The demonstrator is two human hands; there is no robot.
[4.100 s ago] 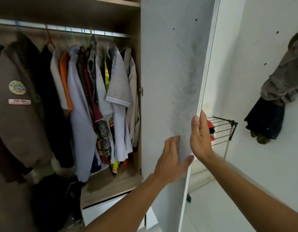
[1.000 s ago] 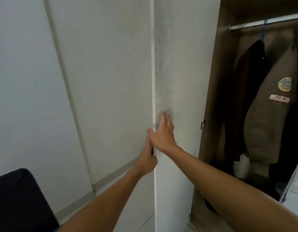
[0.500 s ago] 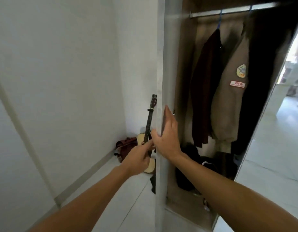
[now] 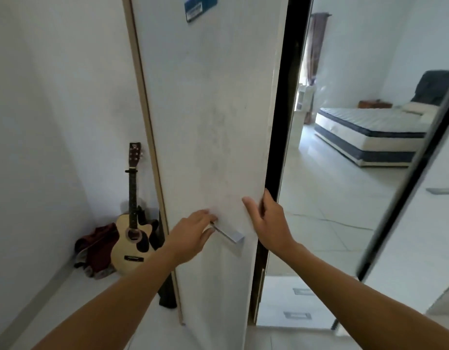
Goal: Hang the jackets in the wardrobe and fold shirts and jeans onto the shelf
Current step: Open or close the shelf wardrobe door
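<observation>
The white wardrobe door (image 4: pixel 213 122) fills the middle of the view and stands almost closed, so only a dark gap (image 4: pixel 281 97) shows along its right side. My left hand (image 4: pixel 190 233) holds the left end of the metal door handle (image 4: pixel 231 234), fingers above it and thumb below. My right hand (image 4: pixel 271 223) grips the door's right edge just above the handle, thumb on the front face and fingers round the edge. The jackets and other clothes inside are hidden.
An acoustic guitar (image 4: pixel 132 236) leans in the corner left of the wardrobe, with a dark red garment heap (image 4: pixel 97 248) on the floor beside it. On the right, a mirrored door (image 4: pixel 369 173) reflects a bed and tiled floor.
The left door has swung from open to almost closed, hiding the hanging jackets. My left hand moved from the door's edge onto the handle; my right hand shifted to the free edge.
</observation>
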